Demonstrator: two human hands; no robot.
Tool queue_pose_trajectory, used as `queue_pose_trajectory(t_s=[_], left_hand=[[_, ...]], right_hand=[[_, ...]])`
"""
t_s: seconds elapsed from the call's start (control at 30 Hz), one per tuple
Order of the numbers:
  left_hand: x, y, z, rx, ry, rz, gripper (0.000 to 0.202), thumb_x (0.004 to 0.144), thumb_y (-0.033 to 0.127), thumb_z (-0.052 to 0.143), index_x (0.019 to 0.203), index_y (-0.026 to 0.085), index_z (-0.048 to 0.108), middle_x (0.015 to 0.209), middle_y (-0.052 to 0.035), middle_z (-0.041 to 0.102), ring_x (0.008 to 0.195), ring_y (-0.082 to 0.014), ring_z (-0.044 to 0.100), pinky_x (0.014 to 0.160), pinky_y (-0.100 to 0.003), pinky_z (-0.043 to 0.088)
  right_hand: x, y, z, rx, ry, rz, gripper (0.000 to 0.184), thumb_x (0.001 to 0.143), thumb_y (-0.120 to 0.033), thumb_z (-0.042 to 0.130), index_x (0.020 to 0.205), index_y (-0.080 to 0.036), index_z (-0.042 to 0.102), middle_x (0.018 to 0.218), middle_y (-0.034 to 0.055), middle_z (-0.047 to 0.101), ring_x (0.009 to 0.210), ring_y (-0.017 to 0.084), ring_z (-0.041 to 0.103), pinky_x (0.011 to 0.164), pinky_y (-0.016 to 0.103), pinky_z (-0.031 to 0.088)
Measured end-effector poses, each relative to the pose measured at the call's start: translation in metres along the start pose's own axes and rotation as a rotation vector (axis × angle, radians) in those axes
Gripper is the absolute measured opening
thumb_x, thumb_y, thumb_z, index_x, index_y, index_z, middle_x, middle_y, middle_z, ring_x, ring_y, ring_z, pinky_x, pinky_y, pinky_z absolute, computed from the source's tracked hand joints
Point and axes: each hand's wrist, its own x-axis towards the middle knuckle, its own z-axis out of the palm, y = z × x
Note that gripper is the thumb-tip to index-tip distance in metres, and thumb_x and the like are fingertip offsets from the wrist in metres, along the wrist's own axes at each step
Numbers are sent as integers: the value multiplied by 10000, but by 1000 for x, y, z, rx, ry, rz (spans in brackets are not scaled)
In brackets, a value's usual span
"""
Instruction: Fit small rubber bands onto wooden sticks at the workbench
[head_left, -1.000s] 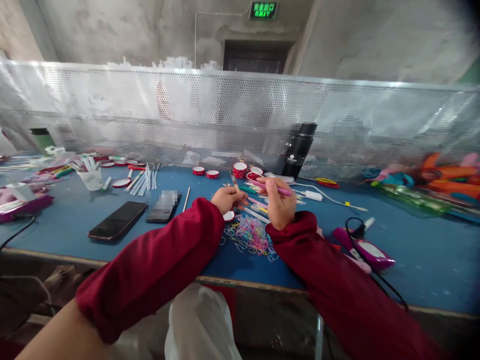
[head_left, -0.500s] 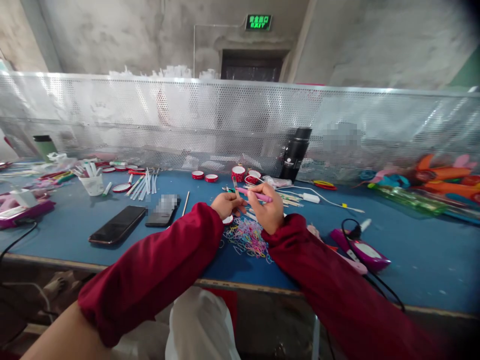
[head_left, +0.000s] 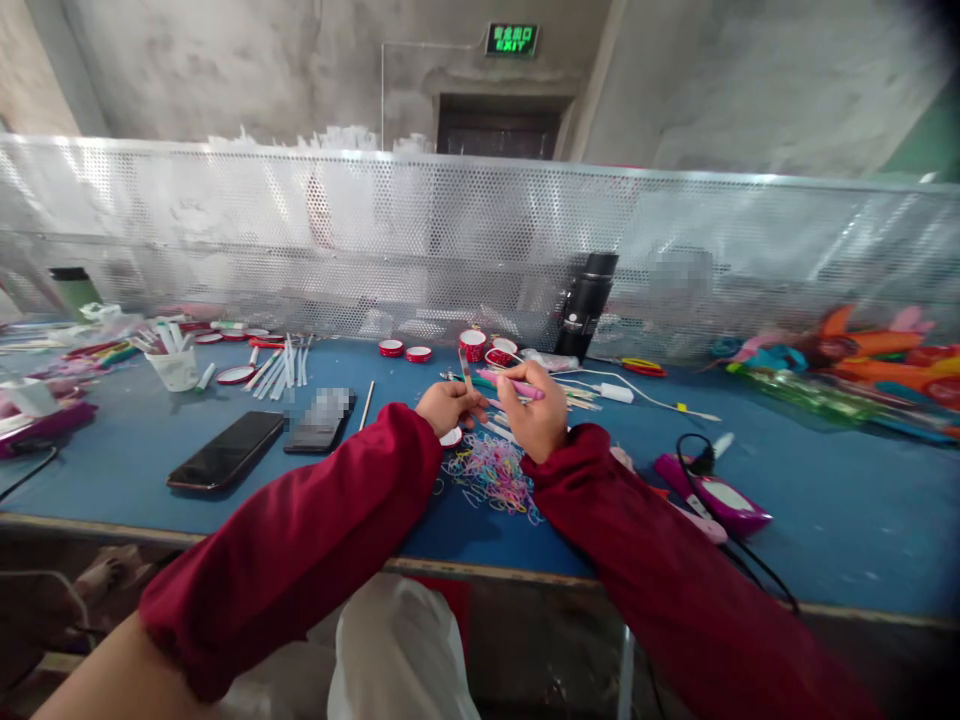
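Over the blue table (head_left: pixel 600 440), my left hand (head_left: pixel 448 408) pinches a thin, flat, light-brown stick (head_left: pixel 466 372) that points upward. My right hand (head_left: pixel 541 412) is closed around a pink pen-like tool (head_left: pixel 529 390). The tool's tip points left and is close to the stick; I cannot tell whether they touch. Below both hands lies a heap of small multicoloured elastic bands (head_left: pixel 495 472). A white round lid (head_left: pixel 451 437) shows partly beside my left hand. Several thin pale sticks (head_left: pixel 501 428) lie between the hands.
Two phones (head_left: pixel 226 452) lie on the left, near a white cup (head_left: pixel 176 368) of pens. Red round tins (head_left: pixel 472 345) and a black bottle (head_left: pixel 587 305) stand at the back. A purple device (head_left: pixel 739 512) with a black cable sits right. A perforated metal screen (head_left: pixel 375 220) runs behind.
The whole view has shifted slightly, so things appear a little further left. Both hands keep the same hold on the stick and the pink tool, with hardly any movement.
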Motion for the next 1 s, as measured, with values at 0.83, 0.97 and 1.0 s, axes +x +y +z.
queue_pose_trajectory(t_s=[0.83, 0.97, 1.0], left_hand=[[5, -6, -3, -16, -29, 53, 164, 873, 206, 541, 786, 105, 638, 645, -42, 681, 415, -54, 499, 437, -183, 354], [5, -5, -3, -21, -23, 58, 157, 866, 199, 546, 776, 107, 635, 641, -38, 676, 412, -53, 492, 431, -182, 348], [4, -5, -3, -23, -20, 56, 154, 862, 203, 554, 771, 109, 635, 636, -36, 673, 413, -52, 490, 427, -179, 345]], right_hand=[[-1, 0, 0, 21, -10, -12, 101, 845, -289, 557, 783, -220, 597, 738, 7, 628, 703, 172, 589, 671, 313, 461], [0, 1, -1, 25, -39, -4, 100, 846, -291, 556, 790, -218, 595, 744, 9, 626, 716, 174, 589, 680, 316, 458], [0, 2, -1, 25, -27, 2, 102, 847, -292, 554, 790, -218, 594, 746, 10, 622, 716, 174, 587, 678, 315, 458]])
